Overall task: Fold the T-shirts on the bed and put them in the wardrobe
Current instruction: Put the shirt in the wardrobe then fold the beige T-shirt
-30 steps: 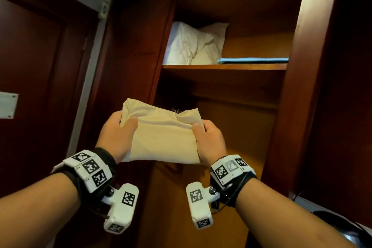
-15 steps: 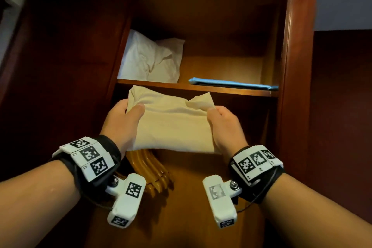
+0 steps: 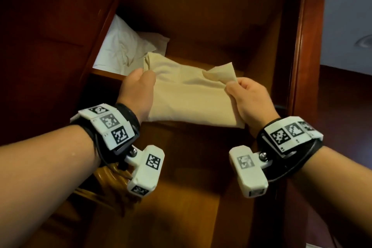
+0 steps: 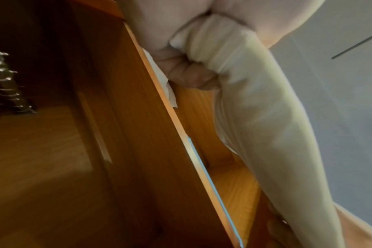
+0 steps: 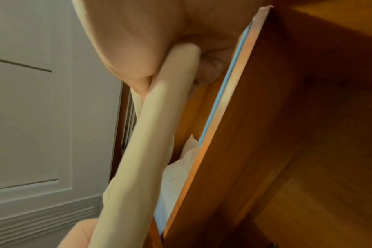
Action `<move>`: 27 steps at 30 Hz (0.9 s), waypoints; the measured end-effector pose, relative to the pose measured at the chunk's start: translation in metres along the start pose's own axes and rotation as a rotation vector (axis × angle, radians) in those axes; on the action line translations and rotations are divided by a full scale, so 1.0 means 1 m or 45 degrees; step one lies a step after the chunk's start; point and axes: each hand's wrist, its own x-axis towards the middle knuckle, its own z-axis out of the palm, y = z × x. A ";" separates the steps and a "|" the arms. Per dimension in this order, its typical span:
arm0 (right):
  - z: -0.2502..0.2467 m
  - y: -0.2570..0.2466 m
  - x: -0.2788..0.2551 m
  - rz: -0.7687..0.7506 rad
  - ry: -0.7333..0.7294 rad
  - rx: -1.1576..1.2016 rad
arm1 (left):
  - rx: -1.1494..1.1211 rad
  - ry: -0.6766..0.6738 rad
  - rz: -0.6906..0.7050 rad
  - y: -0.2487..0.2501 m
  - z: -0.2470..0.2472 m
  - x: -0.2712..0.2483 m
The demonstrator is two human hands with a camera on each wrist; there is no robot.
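Observation:
A folded cream T-shirt (image 3: 189,94) is held flat between both hands at the level of the wardrobe shelf (image 3: 104,72), its far edge over the shelf. My left hand (image 3: 138,86) grips its left edge, thumb on top and fingers underneath. My right hand (image 3: 247,96) grips the right edge the same way. In the left wrist view the cream T-shirt (image 4: 265,117) runs from my curled fingers (image 4: 187,77) above the shelf's front edge (image 4: 181,134). The right wrist view shows the folded T-shirt (image 5: 151,142) edge-on beside the shelf edge (image 5: 212,134).
A crumpled white cloth (image 3: 124,46) lies at the left of the shelf. A thin blue item (image 4: 214,189) lies along the shelf's front. Wooden hangers (image 3: 108,173) hang below the shelf at the left. The wardrobe's dark side panels (image 3: 298,66) stand to either side.
Both hands have raised the cream T-shirt from below the shelf up to shelf height and carried it forward over the shelf. The view has tilted up and moved closer.

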 end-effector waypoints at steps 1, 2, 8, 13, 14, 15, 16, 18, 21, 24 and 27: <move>-0.004 -0.002 0.007 -0.005 -0.011 -0.030 | -0.009 -0.005 0.008 -0.001 0.003 0.005; -0.007 -0.003 0.012 -0.002 -0.026 -0.060 | -0.012 -0.018 0.019 -0.002 0.007 0.009; -0.024 -0.004 0.040 0.100 -0.159 -0.075 | -0.043 -0.084 0.030 -0.013 0.026 0.044; -0.030 -0.004 0.058 0.114 -0.121 -0.206 | 0.027 -0.022 0.071 -0.023 0.039 0.065; -0.032 -0.006 0.061 0.140 -0.107 -0.222 | 0.029 -0.047 0.092 -0.023 0.044 0.068; -0.033 -0.007 0.065 0.173 -0.095 -0.222 | 0.022 -0.084 0.100 -0.021 0.049 0.071; -0.034 -0.007 0.069 0.204 -0.074 -0.216 | -0.011 -0.122 0.093 -0.019 0.054 0.073; -0.034 -0.005 0.078 0.225 -0.030 -0.301 | -0.104 -0.198 0.058 -0.018 0.060 0.079; -0.034 0.003 0.092 0.209 0.022 -0.452 | -0.240 -0.343 -0.031 -0.018 0.065 0.091; -0.036 0.005 0.101 0.265 0.049 -0.457 | -0.373 -0.579 -0.085 -0.021 0.073 0.096; -0.037 0.003 0.116 0.352 0.068 -0.621 | -0.386 -0.676 -0.040 -0.023 0.078 0.103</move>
